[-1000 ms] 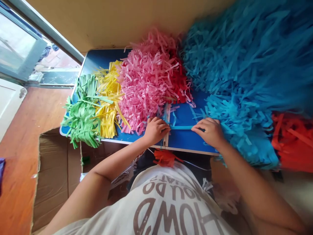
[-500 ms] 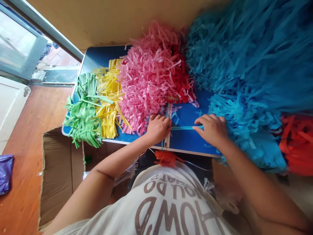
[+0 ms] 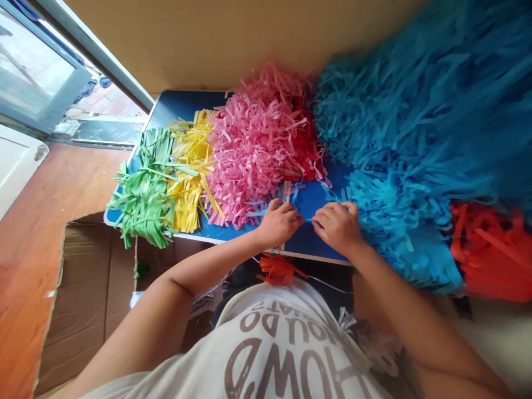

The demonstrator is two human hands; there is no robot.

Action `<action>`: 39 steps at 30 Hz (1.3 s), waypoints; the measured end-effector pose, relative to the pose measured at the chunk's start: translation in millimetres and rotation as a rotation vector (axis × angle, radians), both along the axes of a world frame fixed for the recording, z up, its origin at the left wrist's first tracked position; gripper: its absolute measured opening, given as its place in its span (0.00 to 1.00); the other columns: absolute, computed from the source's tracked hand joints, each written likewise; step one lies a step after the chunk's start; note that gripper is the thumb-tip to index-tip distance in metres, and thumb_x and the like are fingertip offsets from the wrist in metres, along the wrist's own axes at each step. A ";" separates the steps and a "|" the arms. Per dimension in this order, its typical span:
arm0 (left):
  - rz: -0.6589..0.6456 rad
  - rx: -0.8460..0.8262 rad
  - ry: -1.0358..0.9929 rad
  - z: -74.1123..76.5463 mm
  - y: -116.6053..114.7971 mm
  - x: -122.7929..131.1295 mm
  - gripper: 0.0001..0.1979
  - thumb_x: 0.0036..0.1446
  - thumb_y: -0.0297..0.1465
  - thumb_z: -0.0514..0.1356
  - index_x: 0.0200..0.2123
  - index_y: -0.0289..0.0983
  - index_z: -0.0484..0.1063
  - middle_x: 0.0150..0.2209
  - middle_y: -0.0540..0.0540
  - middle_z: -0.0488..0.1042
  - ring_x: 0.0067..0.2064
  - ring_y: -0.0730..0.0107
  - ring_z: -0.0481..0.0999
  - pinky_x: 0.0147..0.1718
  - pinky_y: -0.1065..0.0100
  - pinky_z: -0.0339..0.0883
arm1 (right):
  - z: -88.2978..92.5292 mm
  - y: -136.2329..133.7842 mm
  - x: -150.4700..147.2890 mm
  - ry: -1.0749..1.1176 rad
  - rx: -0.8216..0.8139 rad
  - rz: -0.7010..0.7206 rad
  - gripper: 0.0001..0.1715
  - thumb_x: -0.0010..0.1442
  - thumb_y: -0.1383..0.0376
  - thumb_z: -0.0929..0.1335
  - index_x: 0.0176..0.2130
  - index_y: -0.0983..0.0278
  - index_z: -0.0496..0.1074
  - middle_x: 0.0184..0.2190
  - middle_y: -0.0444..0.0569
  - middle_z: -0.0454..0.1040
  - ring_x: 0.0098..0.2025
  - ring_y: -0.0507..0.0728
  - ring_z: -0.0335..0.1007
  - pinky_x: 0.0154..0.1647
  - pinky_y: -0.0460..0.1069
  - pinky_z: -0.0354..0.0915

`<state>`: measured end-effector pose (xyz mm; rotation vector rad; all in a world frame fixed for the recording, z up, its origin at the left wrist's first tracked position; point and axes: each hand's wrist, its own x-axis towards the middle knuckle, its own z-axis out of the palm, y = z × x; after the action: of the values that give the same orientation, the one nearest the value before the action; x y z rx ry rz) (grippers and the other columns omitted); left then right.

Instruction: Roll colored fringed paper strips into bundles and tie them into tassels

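My left hand (image 3: pixel 279 224) and my right hand (image 3: pixel 337 227) sit close together at the front of the blue table top (image 3: pixel 183 108). Between them, both pinch a thin blue paper strip (image 3: pixel 307 220). Fringed paper lies in heaps along the table: green (image 3: pixel 143 194), yellow (image 3: pixel 189 177), pink (image 3: pixel 253 149) and red (image 3: pixel 310 144). Light blue fringe (image 3: pixel 399 233) lies just past my right hand, with a larger blue mass (image 3: pixel 415 122) behind it. Loose blue strips touch the pink heap near my left hand.
An orange-red fringe bundle (image 3: pixel 490 249) lies at the right, and an orange paper tuft (image 3: pixel 277 271) rests below the table edge. An open cardboard box (image 3: pixel 89 293) stands at the lower left on a wooden floor (image 3: pixel 45 221). A glass door (image 3: pixel 37 72) is at the upper left.
My hands have moved closer together, and less of the blue strip shows between them. The view has shifted slightly.
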<state>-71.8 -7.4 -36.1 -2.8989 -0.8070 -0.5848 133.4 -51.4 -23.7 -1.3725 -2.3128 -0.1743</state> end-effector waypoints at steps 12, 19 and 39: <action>0.026 -0.317 0.034 -4.5 1.1 -29.0 0.13 0.68 0.33 0.54 0.42 0.44 0.79 0.41 0.47 0.79 0.45 0.65 0.71 0.47 0.58 0.56 | -12.1 -19.4 29.7 0.055 -0.193 -0.083 0.14 0.66 0.66 0.65 0.33 0.56 0.79 0.35 0.43 0.81 0.43 0.55 0.69 0.50 0.56 0.47; 0.105 -0.520 -0.081 -10.5 12.0 -31.0 0.12 0.63 0.39 0.61 0.33 0.40 0.79 0.35 0.45 0.79 0.40 0.66 0.72 0.42 0.63 0.62 | -20.7 -12.3 47.1 0.293 -0.352 -0.149 0.12 0.61 0.59 0.70 0.28 0.57 0.80 0.34 0.47 0.78 0.39 0.57 0.68 0.43 0.53 0.54; -0.110 -0.380 0.237 22.7 12.6 -9.5 0.15 0.68 0.31 0.52 0.51 0.49 0.74 0.48 0.46 0.76 0.48 0.60 0.69 0.46 0.57 0.54 | 7.8 -2.8 23.8 -0.025 -0.383 -0.125 0.09 0.60 0.69 0.68 0.37 0.56 0.77 0.37 0.44 0.79 0.40 0.58 0.65 0.37 0.54 0.46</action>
<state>-81.3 5.2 -13.5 -3.2850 -0.8045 -0.0924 157.2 -54.2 -15.9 -1.7057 -2.3647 0.2290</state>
